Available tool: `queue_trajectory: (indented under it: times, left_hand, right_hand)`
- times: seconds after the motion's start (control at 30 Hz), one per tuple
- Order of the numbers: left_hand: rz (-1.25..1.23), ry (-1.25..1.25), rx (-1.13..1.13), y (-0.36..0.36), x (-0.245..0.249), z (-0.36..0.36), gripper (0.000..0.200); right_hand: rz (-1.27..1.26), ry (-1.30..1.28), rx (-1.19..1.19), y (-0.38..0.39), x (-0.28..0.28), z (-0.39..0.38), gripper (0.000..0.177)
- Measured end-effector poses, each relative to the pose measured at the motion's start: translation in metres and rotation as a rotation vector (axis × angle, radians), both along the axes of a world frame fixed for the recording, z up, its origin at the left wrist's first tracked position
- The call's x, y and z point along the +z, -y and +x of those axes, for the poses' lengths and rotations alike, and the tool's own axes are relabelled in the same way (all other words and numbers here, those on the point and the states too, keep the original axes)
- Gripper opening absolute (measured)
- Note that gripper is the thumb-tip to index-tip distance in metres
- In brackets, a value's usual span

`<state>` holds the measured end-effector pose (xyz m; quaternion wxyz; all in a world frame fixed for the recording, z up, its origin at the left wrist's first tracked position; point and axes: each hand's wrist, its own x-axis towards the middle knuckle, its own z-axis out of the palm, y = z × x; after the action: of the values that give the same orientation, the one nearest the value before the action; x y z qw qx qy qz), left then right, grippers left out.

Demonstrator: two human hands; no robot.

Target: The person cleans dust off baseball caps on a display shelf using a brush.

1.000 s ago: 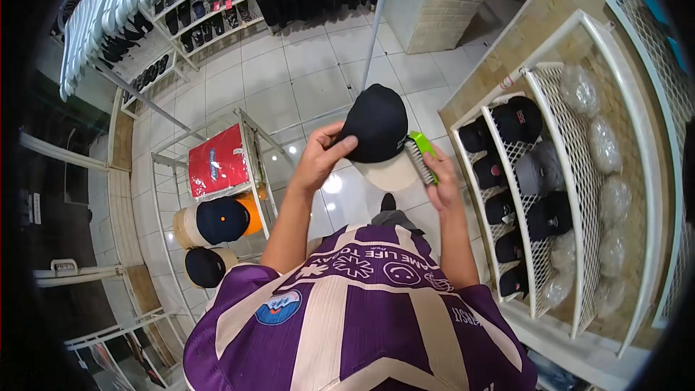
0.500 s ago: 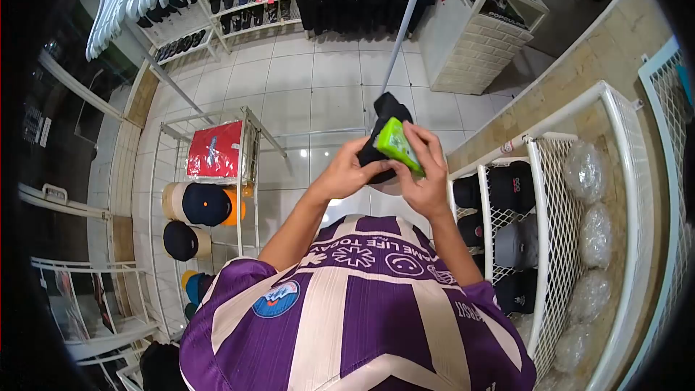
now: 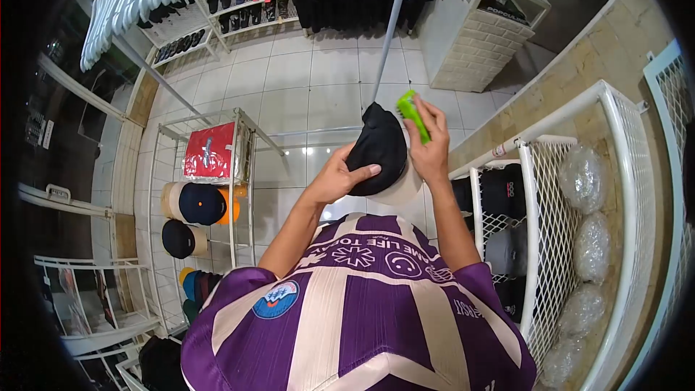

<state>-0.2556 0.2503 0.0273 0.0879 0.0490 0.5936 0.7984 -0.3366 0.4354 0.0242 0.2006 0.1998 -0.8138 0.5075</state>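
A black cap (image 3: pixel 382 150) with a cream brim (image 3: pixel 399 187) is in my left hand (image 3: pixel 337 176), whose thumb presses on the crown and whose other fingers are hidden behind it. Off to the cap's right, my right hand (image 3: pixel 430 143) grips a small bright green brush (image 3: pixel 413 116), held upright and apart from the crown. The brush's bristle side is only partly visible.
On the left, a white wire rack (image 3: pixel 155 195) holds several caps and a red packaged item (image 3: pixel 210 152). A white mesh rack (image 3: pixel 532 246) with caps and plastic-wrapped bundles (image 3: pixel 583 177) stands close on the right. A metal pole (image 3: pixel 393 29) rises ahead, near a glass-topped counter (image 3: pixel 474 43).
My right hand has drawn the green brush away from the cap, up and to the right. The cap has turned, showing more of its crown and brim.
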Motion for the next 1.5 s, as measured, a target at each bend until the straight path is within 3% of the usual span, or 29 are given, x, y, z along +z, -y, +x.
queue_trajectory:
  times: [0.07, 0.13, 0.2, 0.27, 0.33, 0.4, 0.47, 0.53, 0.67, 0.73, 0.8, 0.87, 1.0, 1.07, 1.13, 1.2, 1.27, 1.33, 1.37, 1.4, 1.5]
  left_hand:
    - [0.034, -0.013, 0.091, -0.007, -0.002, -0.005, 0.035]
    - [-0.076, 0.065, -0.074, 0.001, -0.012, -0.011, 0.041]
    - [-0.177, 0.056, -0.125, 0.000, -0.017, -0.008, 0.048]
    - [0.017, 0.082, -0.096, -0.001, -0.018, -0.006, 0.048]
    - [0.011, 0.084, -0.079, 0.002, -0.018, -0.006, 0.049]
    - [0.027, 0.087, -0.008, 0.003, -0.022, -0.004, 0.052]
    - [0.046, 0.102, -0.038, 0.011, -0.031, 0.000, 0.053]
    - [0.056, 0.110, -0.081, 0.020, -0.031, 0.009, 0.054]
    - [0.113, 0.028, 0.041, 0.038, -0.011, 0.029, 0.054]
    - [0.101, 0.044, 0.058, 0.053, -0.017, 0.039, 0.052]
    - [0.094, 0.068, 0.043, 0.069, -0.020, 0.049, 0.050]
    - [0.114, 0.047, 0.033, 0.083, -0.017, 0.063, 0.048]
    - [0.152, -0.030, 0.173, 0.106, -0.006, 0.096, 0.049]
    - [0.108, 0.004, 0.133, 0.128, -0.009, 0.106, 0.052]
    - [0.127, 0.048, 0.098, 0.140, -0.019, 0.119, 0.053]
    - [0.138, 0.015, 0.094, 0.154, -0.015, 0.135, 0.053]
    - [0.143, -0.013, 0.084, 0.170, -0.006, 0.150, 0.054]
    - [0.077, -0.059, 0.214, 0.183, -0.003, 0.162, 0.054]
    - [0.049, -0.060, 0.225, 0.193, -0.008, 0.167, 0.054]
    - [0.121, -0.044, 0.218, 0.199, -0.010, 0.172, 0.053]
    - [0.139, -0.069, 0.190, 0.208, -0.027, 0.183, 0.061]
  right_hand:
    - [-0.149, -0.025, 0.064, -0.003, 0.018, 0.015, 0.049]
    - [-0.002, -0.145, 0.249, 0.003, 0.020, 0.031, 0.050]
    - [-0.007, -0.114, 0.128, 0.005, 0.004, 0.023, 0.048]
    - [0.013, 0.043, -0.006, -0.003, -0.013, 0.002, 0.048]
    - [-0.007, 0.029, -0.035, -0.001, -0.005, 0.003, 0.048]
    - [-0.127, -0.010, 0.040, 0.003, 0.012, 0.023, 0.047]
    - [-0.048, -0.114, 0.222, 0.018, 0.008, 0.031, 0.046]
    - [-0.097, 0.055, 0.184, 0.028, -0.003, 0.021, 0.045]
    - [-0.002, 0.104, 0.149, 0.036, -0.010, 0.007, 0.044]
    - [-0.224, 0.080, 0.239, 0.056, 0.018, 0.036, 0.045]
    - [-0.099, -0.028, 0.369, 0.084, 0.015, 0.052, 0.042]
    - [-0.083, 0.201, 0.350, 0.100, -0.001, 0.038, 0.040]
    - [-0.063, 0.200, 0.301, 0.125, -0.005, 0.040, 0.040]
    - [-0.290, 0.240, 0.399, 0.142, 0.021, 0.075, 0.041]
    - [-0.178, 0.135, 0.477, 0.161, 0.008, 0.086, 0.046]
    - [0.075, 0.190, 0.458, 0.175, -0.021, 0.082, 0.051]
    - [0.139, 0.250, 0.405, 0.173, -0.044, 0.084, 0.050]
    - [-0.482, 0.624, 0.400, 0.168, -0.050, 0.103, 0.044]
    - [-0.645, 0.739, 0.404, 0.164, -0.053, 0.116, 0.046]
    - [-0.642, 0.751, 0.399, 0.163, -0.059, 0.128, 0.046]
    - [-0.813, 1.114, 0.574, 0.161, -0.080, 0.162, 0.047]
